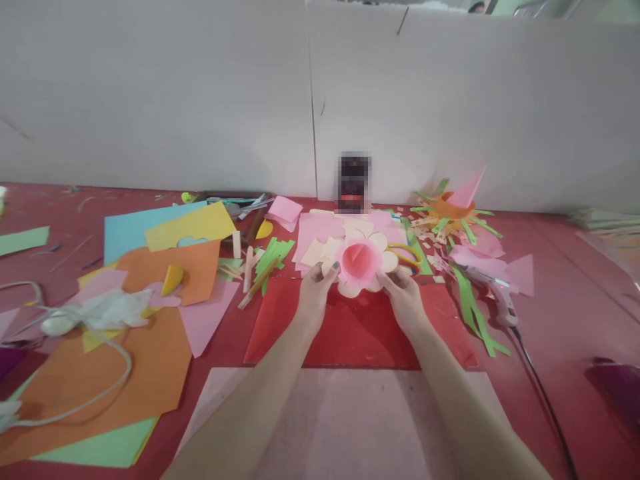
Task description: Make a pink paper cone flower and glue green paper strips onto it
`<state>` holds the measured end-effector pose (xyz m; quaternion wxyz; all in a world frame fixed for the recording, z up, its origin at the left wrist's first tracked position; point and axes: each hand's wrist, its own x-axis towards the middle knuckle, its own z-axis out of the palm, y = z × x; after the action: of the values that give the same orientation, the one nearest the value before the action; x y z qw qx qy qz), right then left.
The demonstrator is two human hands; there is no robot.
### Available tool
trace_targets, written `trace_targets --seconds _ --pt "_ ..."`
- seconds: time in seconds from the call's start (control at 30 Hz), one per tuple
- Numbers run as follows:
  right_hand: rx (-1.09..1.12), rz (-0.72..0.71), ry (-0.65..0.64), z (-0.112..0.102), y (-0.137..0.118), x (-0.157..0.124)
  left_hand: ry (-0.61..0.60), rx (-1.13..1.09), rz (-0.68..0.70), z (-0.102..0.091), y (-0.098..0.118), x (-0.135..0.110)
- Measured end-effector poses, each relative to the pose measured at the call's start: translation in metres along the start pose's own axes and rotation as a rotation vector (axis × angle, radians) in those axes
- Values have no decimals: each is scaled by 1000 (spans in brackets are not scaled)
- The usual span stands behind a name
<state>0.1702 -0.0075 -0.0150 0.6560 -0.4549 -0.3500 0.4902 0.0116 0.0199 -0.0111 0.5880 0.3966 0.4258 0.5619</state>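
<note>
A paper flower (pixel 361 261) with cream petals and a pink cone centre is held up over a red sheet (pixel 350 330). My left hand (pixel 314 293) pinches its left edge, thumb on a petal. My right hand (pixel 403 297) grips its lower right edge with closed fingers. Yellow-handled scissors (pixel 407 253) lie just behind the flower on the right.
Coloured paper sheets (pixel 165 267) and a white cord (pixel 90 400) cover the left. Green strips (pixel 473 310), a glue gun (pixel 497 297) with black cable and an orange paper flower (pixel 450 210) lie right. A pink sheet (pixel 340 420) is near me. A white wall panel (pixel 310 100) stands behind.
</note>
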Motion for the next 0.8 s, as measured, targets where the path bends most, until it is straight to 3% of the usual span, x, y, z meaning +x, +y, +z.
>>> trace_targets --seconds 0.4,0.6,0.8 --pt "-82 -32 15 1 0 -1 30 -24 21 1 -2 0" --pt "-41 -34 -3 0 3 0 36 199 51 6 3 -3" --pt "-82 -13 -6 1 0 -1 31 154 30 6 1 -2"
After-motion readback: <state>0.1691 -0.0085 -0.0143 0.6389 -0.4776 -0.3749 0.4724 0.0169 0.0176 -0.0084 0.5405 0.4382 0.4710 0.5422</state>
